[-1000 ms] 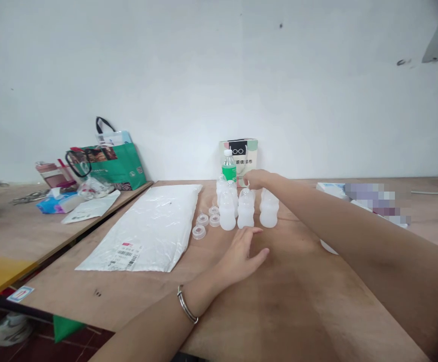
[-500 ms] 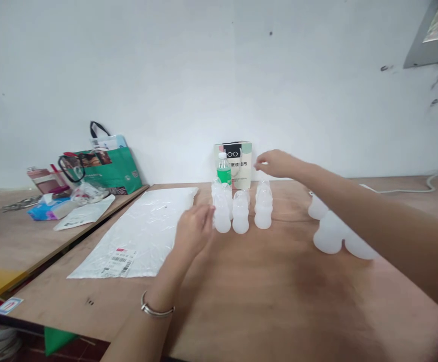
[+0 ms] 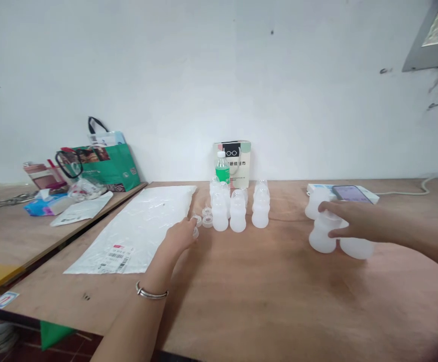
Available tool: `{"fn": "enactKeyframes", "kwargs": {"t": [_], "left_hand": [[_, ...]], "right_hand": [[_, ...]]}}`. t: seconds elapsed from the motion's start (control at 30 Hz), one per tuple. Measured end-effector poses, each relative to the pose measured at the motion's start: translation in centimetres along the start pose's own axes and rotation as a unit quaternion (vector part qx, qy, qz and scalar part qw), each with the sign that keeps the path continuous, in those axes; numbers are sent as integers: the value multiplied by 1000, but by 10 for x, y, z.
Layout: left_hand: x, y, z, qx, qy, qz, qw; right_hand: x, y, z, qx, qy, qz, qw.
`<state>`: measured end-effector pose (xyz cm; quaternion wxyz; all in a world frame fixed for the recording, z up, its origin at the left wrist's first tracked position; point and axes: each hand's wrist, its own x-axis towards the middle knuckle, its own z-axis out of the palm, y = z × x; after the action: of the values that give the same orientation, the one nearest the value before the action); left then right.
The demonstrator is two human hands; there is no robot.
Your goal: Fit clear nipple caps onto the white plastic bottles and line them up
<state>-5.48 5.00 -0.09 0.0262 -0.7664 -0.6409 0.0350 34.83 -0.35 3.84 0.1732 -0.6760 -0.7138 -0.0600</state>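
Presently observed right hand (image 3: 344, 219) with fingers curved around a milky bottle (image 3: 322, 241); cannot tell whether firmly held. Recommend gripping at the waist, clear of the neighbouring bottle (image 3: 356, 248) just right of those fingers. Noted left hand (image 3: 179, 236) with fingers narrow at the clear caps (image 3: 207, 221); cannot confirm a grasp. Recommend pinching by the rim. Beyond, note topped bottles (image 3: 237, 215) upright, right of left fingers.

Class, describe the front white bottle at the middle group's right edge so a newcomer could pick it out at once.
On the wooden table, find the paper bag near the wall. Before it stands a group of white bottles. The wanted bottle is the front one at the group's right edge, parted by a gap from its left neighbour.
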Motion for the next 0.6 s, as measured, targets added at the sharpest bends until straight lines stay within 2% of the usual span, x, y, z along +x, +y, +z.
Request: {"fn": "enactKeyframes", "kwargs": {"t": [0.13, 0.27, 0.4, 0.47, 0.53, 0.6], "left_hand": [[3, -4, 3, 2, 1, 7, 1000], [2, -4, 0, -9, 17, 12, 1000], [0, -5, -3, -34, 47, 18, 998], [0, -6, -5, -48, 53, 16, 997], [-1, -5, -7, -61, 63, 13, 996], [-3, -1, -11, -132, 111, 36, 984]], "right_hand": [[-1, -29, 0, 40, -137, -40, 989], [-7, -69, 4, 144, -165, -79, 972], [-9, -110, 40, 307, -126, -143, 932], [-7, -126, 67, 419, -56, -121, 898], [-6, -138, 92, 495, -24, -82, 865], [-6, -145, 111, 544, 5, -52, 837]]}}
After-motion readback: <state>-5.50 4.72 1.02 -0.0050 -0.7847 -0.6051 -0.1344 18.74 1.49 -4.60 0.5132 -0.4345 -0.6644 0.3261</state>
